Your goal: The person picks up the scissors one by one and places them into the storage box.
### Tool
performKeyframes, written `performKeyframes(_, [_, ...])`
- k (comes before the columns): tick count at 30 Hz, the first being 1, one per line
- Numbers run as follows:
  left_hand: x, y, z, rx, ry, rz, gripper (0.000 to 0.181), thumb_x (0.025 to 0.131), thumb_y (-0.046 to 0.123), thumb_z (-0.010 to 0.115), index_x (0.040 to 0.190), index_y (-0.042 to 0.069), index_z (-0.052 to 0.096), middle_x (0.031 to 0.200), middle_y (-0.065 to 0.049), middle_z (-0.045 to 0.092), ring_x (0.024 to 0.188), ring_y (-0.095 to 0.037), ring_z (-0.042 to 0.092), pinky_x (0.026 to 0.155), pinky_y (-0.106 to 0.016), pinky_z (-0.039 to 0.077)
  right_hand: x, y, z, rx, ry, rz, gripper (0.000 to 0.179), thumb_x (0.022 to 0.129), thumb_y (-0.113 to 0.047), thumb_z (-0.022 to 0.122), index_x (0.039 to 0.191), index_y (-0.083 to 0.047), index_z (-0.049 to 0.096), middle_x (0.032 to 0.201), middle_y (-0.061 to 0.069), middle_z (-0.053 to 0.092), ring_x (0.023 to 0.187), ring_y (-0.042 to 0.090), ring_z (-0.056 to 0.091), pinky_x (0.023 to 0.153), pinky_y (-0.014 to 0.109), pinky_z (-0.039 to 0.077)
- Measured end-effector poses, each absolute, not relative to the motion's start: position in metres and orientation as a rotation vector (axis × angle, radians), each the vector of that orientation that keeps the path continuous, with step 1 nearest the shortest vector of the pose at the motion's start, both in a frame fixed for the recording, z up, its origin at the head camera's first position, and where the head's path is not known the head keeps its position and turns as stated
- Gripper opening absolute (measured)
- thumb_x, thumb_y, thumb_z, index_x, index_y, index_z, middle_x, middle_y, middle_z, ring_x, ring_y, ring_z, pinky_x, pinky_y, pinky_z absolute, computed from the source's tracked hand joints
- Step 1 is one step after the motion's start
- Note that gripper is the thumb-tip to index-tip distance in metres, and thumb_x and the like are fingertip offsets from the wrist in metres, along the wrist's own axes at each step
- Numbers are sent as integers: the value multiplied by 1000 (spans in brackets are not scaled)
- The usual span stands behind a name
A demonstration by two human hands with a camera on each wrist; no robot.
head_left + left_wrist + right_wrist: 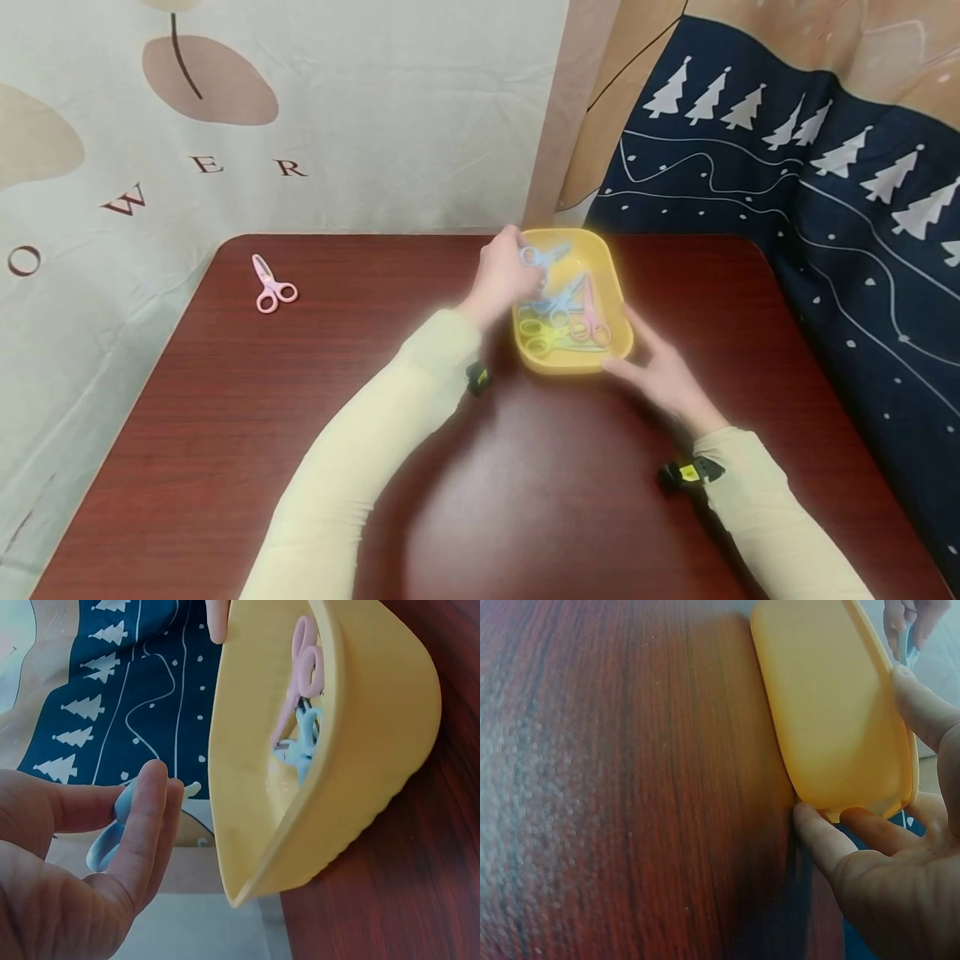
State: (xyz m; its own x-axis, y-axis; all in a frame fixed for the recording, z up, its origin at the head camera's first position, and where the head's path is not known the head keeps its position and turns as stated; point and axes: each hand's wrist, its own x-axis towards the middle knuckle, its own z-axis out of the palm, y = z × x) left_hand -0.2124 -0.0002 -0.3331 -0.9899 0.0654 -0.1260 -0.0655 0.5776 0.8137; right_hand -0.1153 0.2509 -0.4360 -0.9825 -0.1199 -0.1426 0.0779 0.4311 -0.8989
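Note:
My left hand (pixel 502 273) pinches a pair of blue scissors (pixel 106 846) by the handles between thumb and fingers, above the left far side of a yellow plastic bin (pixel 564 367). Inside the bin lie several more scissors: blue ones (pixel 560 310), a pink pair (pixel 590 312) and yellow-green ones (pixel 551 337). At the bin's near right corner my right hand (pixel 663 375) holds it, thumb against the near side and fingers along the right side. The right wrist view shows the bin's outer wall and the right fingers (pixel 825 836) touching it low down.
Another pink pair of scissors (pixel 273 287) lies alone on the dark red wooden table (pixel 525 500), near its far left corner. Behind the table hangs a pale cloth with letters (pixel 375 117), and at right a navy cloth with white trees (pixel 750 167).

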Motion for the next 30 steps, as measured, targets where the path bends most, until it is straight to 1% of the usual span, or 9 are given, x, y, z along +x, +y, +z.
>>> performKeyframes(3, [-214,5,-334,-9,2645,1393,40,84,1,76,117,6,55,106,-11,63,98,-24,64,76,-29,61,-115,251,-436,-46,2500,-1582,92,90,-31,81,161,-46,24,168,-5,29,155,23,25,125,55,22])
performKeyframes(6, [-215,11,-335,10,2658,1376,43,82,0,75,120,6,56,106,-11,64,99,-24,64,77,-29,61,-116,252,-436,-56,2509,-1575,92,91,-29,81,161,-44,23,169,-3,28,155,25,25,124,56,22])
performKeyframes(10, [-218,18,-337,19,2681,1321,51,80,-2,74,128,7,58,111,-11,66,102,-24,63,86,-32,59,-115,251,-436,-57,2502,-1576,92,91,-30,81,161,-45,23,168,-3,29,155,25,27,124,56,24])
performKeyframes(13, [-220,23,-338,-11,2671,1312,56,80,-3,73,133,8,59,114,-11,66,104,-24,63,90,-33,59,-115,251,-435,-56,2487,-1583,93,91,-31,81,161,-47,23,168,-4,30,154,24,28,124,56,24])
performKeyframes(17, [-223,29,-342,-45,2668,1310,50,81,-2,74,128,8,60,113,-10,65,103,-24,63,90,-33,59,-115,251,-434,-55,2463,-1607,93,90,-31,81,160,-48,22,167,-6,31,154,23,30,123,54,26])
performKeyframes(21, [-226,34,-347,-64,2674,1332,46,81,-1,76,123,8,61,111,-10,64,103,-24,63,92,-34,58,-115,251,-436,-67,2469,-1622,93,90,-32,82,161,-46,23,167,-4,32,152,23,32,123,52,27])
performKeyframes(30, [-227,39,-354,-130,2645,1339,43,84,1,75,124,7,60,115,-11,63,108,-26,62,98,-37,55,-114,251,-436,-64,2487,-1618,94,90,-29,82,163,-41,23,168,2,31,152,28,32,124,53,25])
